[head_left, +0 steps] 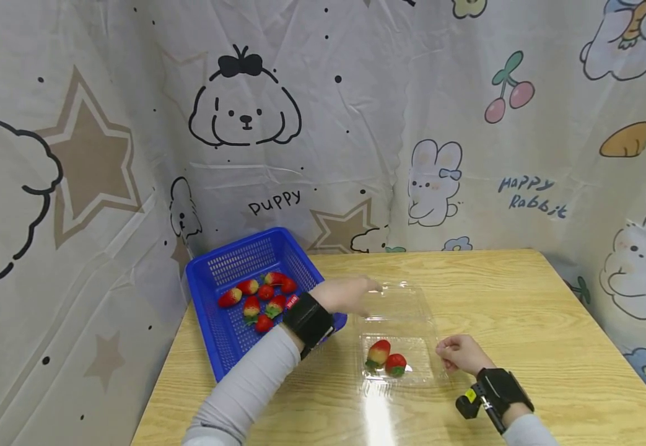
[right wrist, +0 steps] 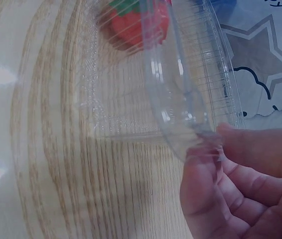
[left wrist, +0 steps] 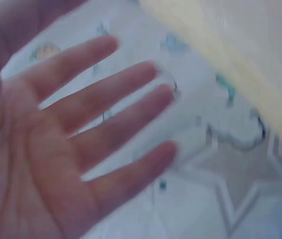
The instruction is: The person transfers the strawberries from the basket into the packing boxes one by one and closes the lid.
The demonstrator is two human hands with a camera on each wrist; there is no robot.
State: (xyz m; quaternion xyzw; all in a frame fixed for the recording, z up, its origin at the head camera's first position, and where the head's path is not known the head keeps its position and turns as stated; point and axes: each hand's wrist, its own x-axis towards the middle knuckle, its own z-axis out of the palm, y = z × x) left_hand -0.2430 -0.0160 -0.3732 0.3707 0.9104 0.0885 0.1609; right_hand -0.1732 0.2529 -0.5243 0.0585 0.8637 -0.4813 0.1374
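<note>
A clear plastic clamshell box (head_left: pixel 420 356) lies unfolded on the table, its lid (head_left: pixel 406 305) tipped back on the far side. Inside the base are two red strawberries (head_left: pixel 379 353), one larger and paler toward its leaves. My right hand (head_left: pixel 462 354) pinches the box's right edge between thumb and fingers, as the right wrist view shows close up, with a red strawberry (right wrist: pixel 138 25) behind the plastic. Over the lid's left part reaches my left hand (head_left: pixel 347 295). The left wrist view shows its fingers (left wrist: pixel 116 94) straight and spread, with nothing held.
Left of the box stands a blue perforated basket (head_left: pixel 202 328) holding several strawberries (head_left: pixel 251 306). My left forearm crosses its near right corner. The wooden table (head_left: pixel 501 285) runs back to a printed cloth (head_left: pixel 356 155) that hangs behind and at both sides.
</note>
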